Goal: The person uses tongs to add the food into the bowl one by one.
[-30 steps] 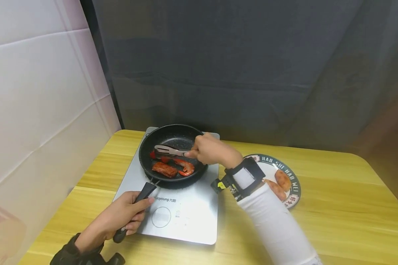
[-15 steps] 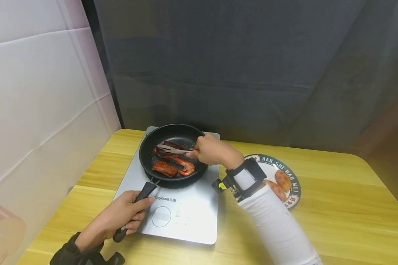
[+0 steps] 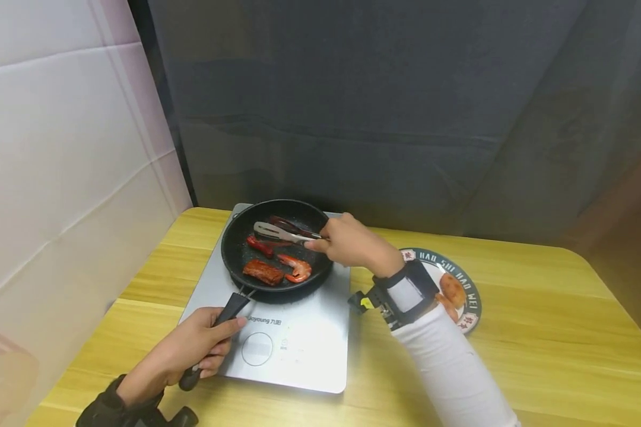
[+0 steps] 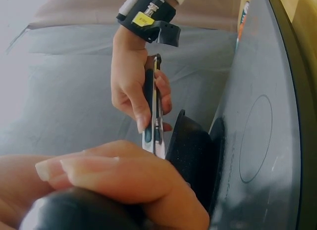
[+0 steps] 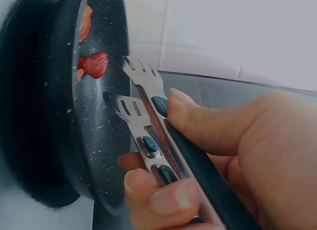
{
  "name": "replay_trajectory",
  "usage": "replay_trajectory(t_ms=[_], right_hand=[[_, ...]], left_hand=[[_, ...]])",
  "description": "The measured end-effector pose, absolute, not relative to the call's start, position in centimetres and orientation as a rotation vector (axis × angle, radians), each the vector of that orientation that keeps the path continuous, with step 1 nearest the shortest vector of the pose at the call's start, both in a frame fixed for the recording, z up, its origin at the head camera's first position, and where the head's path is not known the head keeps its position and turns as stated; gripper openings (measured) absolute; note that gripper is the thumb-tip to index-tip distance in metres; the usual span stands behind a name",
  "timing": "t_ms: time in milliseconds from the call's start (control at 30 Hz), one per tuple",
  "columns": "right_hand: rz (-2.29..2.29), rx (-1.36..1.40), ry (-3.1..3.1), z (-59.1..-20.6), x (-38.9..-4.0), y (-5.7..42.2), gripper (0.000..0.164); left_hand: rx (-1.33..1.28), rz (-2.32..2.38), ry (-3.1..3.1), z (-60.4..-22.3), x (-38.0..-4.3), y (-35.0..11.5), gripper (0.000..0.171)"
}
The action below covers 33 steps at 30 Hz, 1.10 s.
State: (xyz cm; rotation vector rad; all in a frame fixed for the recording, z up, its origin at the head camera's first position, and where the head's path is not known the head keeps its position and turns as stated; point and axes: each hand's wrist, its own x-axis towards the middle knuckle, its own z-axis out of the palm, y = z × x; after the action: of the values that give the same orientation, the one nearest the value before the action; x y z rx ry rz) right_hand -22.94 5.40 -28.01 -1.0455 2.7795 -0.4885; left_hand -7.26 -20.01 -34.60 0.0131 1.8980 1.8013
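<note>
My left hand (image 3: 205, 344) grips the black handle (image 3: 234, 306) of a frying pan (image 3: 240, 228). My right hand (image 3: 352, 243) holds metal food tongs (image 3: 283, 232) over the pan's right side, thumb on one dark grip and fingers round the other. In the right wrist view the tongs' slotted tips (image 5: 141, 71) stand apart with nothing between them, close to a red piece of food (image 5: 96, 65). A browned slab of meat (image 3: 263, 272) and an orange shrimp (image 3: 297, 268) lie in the near part of the pan. The red piece lies behind them.
The pan stands on a silver induction cooker (image 3: 310, 356) on a yellow wooden table (image 3: 539, 320). Right of it, partly behind my right forearm, a green-rimmed plate (image 3: 473, 299) bears browned food pieces (image 3: 452, 289). A dark curtain (image 3: 352, 118) hangs behind, a white one (image 3: 69, 148) at left.
The tongs have moved back and to the right with my right hand, off the red piece, which shows more fully now. My left hand keeps its grip on the handle.
</note>
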Motion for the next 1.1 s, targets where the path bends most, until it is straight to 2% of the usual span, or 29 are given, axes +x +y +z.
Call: replay_trajectory(t_ms=[633,1100], right_hand=[[-0.433,-1.157,2.705,-28.5,-22.7,4.0,0.047],[-0.739,-1.209,2.788,-28.6,-20.4,7.8,0.041]], left_hand=[[0.006,1.819,1.886,-34.8,-7.1,-19.8,0.032],[0.017,1.782,1.895,-35.0,-7.3,-20.1,0.033]])
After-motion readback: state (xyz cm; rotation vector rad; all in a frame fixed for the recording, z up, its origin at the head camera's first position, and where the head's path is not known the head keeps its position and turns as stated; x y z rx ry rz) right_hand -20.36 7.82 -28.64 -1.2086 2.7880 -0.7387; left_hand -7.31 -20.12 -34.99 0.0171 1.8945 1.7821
